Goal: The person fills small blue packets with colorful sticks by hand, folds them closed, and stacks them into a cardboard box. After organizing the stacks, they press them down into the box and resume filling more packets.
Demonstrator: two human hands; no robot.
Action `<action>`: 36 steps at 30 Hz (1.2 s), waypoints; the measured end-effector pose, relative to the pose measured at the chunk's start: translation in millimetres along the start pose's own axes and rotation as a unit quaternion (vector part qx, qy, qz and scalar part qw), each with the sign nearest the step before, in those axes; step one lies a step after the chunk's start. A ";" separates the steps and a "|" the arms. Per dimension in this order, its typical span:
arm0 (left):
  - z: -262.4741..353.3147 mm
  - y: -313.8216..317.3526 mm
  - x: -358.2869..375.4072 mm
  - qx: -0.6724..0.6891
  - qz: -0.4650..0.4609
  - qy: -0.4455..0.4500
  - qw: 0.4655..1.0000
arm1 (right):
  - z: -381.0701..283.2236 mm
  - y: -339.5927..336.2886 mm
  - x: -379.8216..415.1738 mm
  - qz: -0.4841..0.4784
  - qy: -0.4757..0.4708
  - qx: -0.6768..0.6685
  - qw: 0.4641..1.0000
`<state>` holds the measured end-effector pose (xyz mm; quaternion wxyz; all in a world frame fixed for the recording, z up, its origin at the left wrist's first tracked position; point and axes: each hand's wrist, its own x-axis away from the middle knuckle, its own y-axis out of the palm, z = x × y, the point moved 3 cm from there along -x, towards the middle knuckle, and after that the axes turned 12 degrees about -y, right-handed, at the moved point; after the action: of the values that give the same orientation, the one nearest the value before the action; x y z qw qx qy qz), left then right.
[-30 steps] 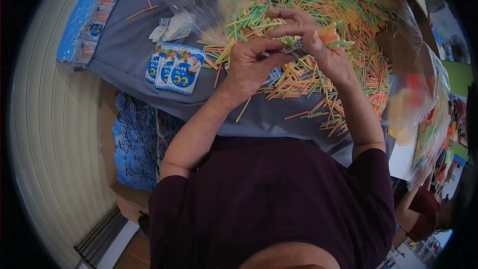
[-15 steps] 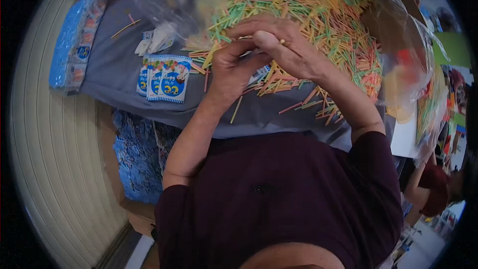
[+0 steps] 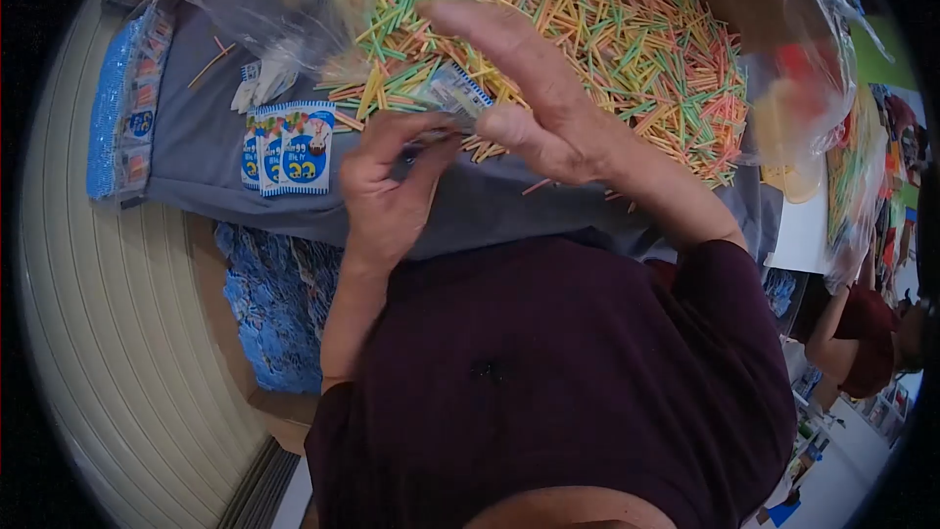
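My left hand (image 3: 387, 181) is closed in a pinch, thumb and forefinger together on a small clear packet (image 3: 455, 90) with a blue-striped edge. The packet sticks up beyond the fingertips; its lower part is hidden by them. My right hand (image 3: 548, 98) is held just to the right, fingers stretched out and thumb apart, the thumb tip close to the packet. Behind both hands spreads a big heap of thin coloured sticks (image 3: 587, 29) in green, yellow, orange and pink. Three overlapping printed packets (image 3: 305, 149), blue and white, lie left of my left hand.
Crumpled white wrappers (image 3: 264, 78) and loose sticks lie on the grey cloth (image 3: 196, 127). A blue pack (image 3: 117, 118) stands at the left edge. Clear plastic sheeting (image 3: 294, 0) borders the heap. A box of blue wrappers (image 3: 269, 313) sits below. Another person (image 3: 847, 343) is at the right.
My hands have come apart; the right hand has opened and its fingers have straightened. My left hand has moved left and down, and more of the clear packet shows.
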<state>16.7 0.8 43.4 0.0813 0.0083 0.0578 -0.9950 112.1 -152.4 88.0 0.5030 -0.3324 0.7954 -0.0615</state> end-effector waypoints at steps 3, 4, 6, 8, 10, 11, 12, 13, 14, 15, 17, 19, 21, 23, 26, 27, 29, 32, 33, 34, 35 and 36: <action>3.7 34.2 -0.2 0.159 0.015 0.036 0.986 | -15.1 16.4 -6.2 -0.145 -0.056 0.016 0.988; 1.2 32.7 -1.7 0.258 0.045 0.012 0.965 | -9.5 16.2 -3.7 -0.138 -0.050 0.020 0.989; -4.8 22.5 -10.1 0.199 0.015 0.007 0.980 | 2.1 12.5 0.8 -0.096 -0.011 0.017 0.995; -7.9 19.5 -10.3 0.070 -0.030 0.045 0.996 | 0.3 15.0 5.4 -0.128 0.014 0.041 0.991; -10.8 18.1 -6.6 0.101 -0.049 0.036 0.993 | -3.0 16.6 10.1 -0.155 0.040 0.071 0.984; -10.5 17.3 -4.7 0.130 -0.065 0.028 0.989 | -5.2 18.4 11.3 -0.178 0.022 0.110 0.978; -10.0 13.6 -1.2 0.123 -0.035 0.005 0.992 | -6.3 18.7 11.8 -0.202 0.004 0.148 0.968; -7.6 10.4 1.4 0.126 -0.039 0.006 0.991 | -7.2 15.8 11.5 -0.230 0.001 0.180 0.956; -5.5 6.4 3.1 0.123 -0.039 -0.013 0.992 | -9.5 12.8 10.8 -0.232 0.003 0.183 0.955; -3.4 4.3 2.7 0.121 -0.036 -0.031 0.991 | -12.7 9.2 9.1 -0.204 0.008 0.171 0.964; 5.2 7.1 1.2 0.087 -0.043 -0.003 0.995 | -15.9 7.5 4.8 -0.178 0.014 0.153 0.972; 1.9 3.3 5.3 0.045 -0.043 0.020 0.998 | -21.8 11.6 -1.1 -0.128 -0.053 0.127 0.982; -7.7 -1.9 4.9 0.026 -0.046 0.023 0.998 | -18.4 20.5 1.8 -0.207 -0.024 0.131 0.969; -3.5 0.7 3.9 0.087 -0.022 0.004 0.996 | -14.3 20.5 15.7 -0.265 0.020 0.150 0.952; -3.9 -19.0 14.1 0.118 0.058 -0.051 0.990 | -21.2 0.5 25.2 -0.195 0.022 0.231 0.953; -3.2 -35.3 13.9 0.108 0.078 -0.045 0.990 | -24.7 -12.6 28.4 -0.196 0.050 0.259 0.944; -10.1 -73.3 10.2 0.008 0.131 -0.029 0.991 | -31.2 -43.6 44.1 -0.215 0.114 0.344 0.907; -42.0 -122.5 -6.5 -0.225 0.172 -0.102 0.954 | -36.1 -100.4 84.4 -0.253 0.235 0.527 0.777; -40.9 -123.9 -10.3 -0.384 0.204 -0.031 0.900 | -38.3 -114.8 96.9 -0.253 0.237 0.526 0.776; -42.2 -124.4 -11.5 -0.385 0.200 -0.029 0.901 | -38.9 -130.8 111.1 -0.266 0.295 0.544 0.739; -37.8 -121.3 -12.7 -0.488 0.237 0.048 0.839 | -40.5 -142.9 121.5 -0.276 0.353 0.561 0.696; -29.2 -111.9 -14.2 -0.579 0.268 0.126 0.760 | -44.4 -148.7 125.7 -0.273 0.358 0.564 0.692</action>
<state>12.7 116.2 27.5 0.3263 0.0997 0.6276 -0.6998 109.9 -351.9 78.5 0.2336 -0.1417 0.6051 -0.7478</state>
